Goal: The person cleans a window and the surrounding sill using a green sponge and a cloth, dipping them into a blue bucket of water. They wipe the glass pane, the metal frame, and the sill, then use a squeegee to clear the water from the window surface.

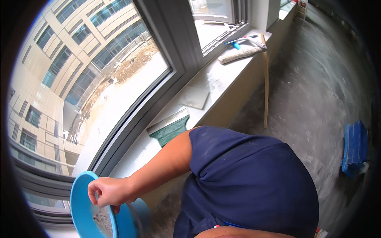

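Observation:
My left hand (111, 192) is at the near rim of a light-blue plastic bucket (79, 199), with the fingers curled over the edge. Greyish contents (102, 220) show inside; what they are is too blurred to tell. The bucket's outer side runs blurred below my wrist. My right hand is out of view. Above my forearm, a wide scraper with a green plastic body (171, 132) and a straight blade lies on the white windowsill (205, 83). Beyond it rests a flat, pale square piece (195, 97), its material unclear.
Farther along the sill lie a fluffy white roller (242, 55) and a blue-handled tool (236, 45). A thin wooden strip (265, 89) leans against the sill's edge. The grey window frame (178, 56) borders the sill. A blue plastic container (354, 147) stands on the dusty floor (309, 98).

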The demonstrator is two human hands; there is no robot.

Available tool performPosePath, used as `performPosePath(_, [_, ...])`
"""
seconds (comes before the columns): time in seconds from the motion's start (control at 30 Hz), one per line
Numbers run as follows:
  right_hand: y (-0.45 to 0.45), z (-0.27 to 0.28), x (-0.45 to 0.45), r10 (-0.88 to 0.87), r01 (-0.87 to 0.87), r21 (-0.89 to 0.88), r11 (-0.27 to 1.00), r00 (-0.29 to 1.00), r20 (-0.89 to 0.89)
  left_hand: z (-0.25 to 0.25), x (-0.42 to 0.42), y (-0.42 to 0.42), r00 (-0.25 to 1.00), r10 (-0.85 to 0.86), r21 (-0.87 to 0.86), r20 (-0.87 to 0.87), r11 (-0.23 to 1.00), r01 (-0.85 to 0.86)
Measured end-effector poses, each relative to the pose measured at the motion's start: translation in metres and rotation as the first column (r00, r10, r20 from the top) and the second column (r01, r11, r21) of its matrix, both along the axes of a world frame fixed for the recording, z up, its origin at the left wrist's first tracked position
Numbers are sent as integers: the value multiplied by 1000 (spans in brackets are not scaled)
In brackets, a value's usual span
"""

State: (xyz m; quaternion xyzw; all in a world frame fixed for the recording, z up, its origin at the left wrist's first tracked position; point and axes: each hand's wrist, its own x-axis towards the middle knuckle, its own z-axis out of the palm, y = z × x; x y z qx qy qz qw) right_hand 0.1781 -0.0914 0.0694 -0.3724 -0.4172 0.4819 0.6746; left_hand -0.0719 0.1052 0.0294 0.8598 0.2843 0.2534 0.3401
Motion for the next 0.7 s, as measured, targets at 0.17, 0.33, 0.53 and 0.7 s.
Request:
performPosePath(0.17, [-161,29,53,-4,3,90,996,1000,12,-8,80,-79,996,-81,-190,-22,979,75])
performPosePath(0.33, [-319,51,98,-318,289,152,945,919,232,7,162,-127,976,-218,-281,29,935,217])
performPosePath(0.53, [-432,38,143,-801,726,341,597,513,309,26,294,-215,968,-183,-714,170,655,249])
performPosePath(0.7, [-493,19,198,-929,880,321,350,281,243,36,417,-337,943,-247,-829,224,460,317])
